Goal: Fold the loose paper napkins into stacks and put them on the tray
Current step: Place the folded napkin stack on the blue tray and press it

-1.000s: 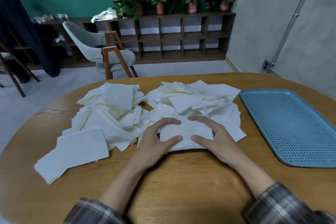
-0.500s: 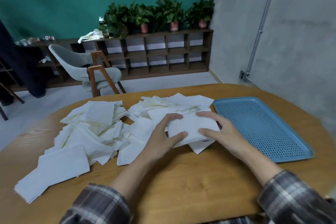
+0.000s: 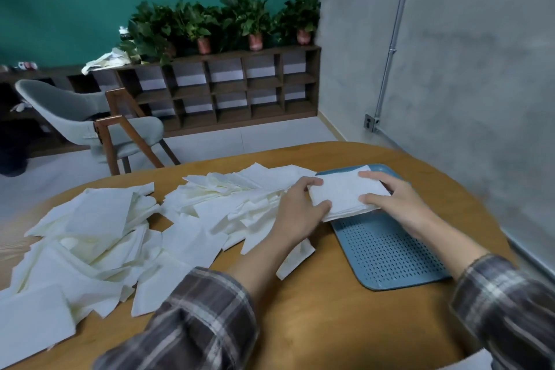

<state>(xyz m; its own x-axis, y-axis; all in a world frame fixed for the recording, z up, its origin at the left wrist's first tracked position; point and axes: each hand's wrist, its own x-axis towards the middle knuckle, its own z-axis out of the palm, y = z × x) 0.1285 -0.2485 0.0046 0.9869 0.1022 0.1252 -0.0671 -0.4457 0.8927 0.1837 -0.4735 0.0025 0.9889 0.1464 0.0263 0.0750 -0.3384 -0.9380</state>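
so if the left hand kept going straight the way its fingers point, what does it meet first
The left hand points rightward into the napkin stack it grips; beyond that, likely the right hand on the stack's far side, over the tray.

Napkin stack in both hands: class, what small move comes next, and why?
Probably lower the stack onto the blue tray and let go: the left hand and right hand grip its sides, and it is over the tray's far part.
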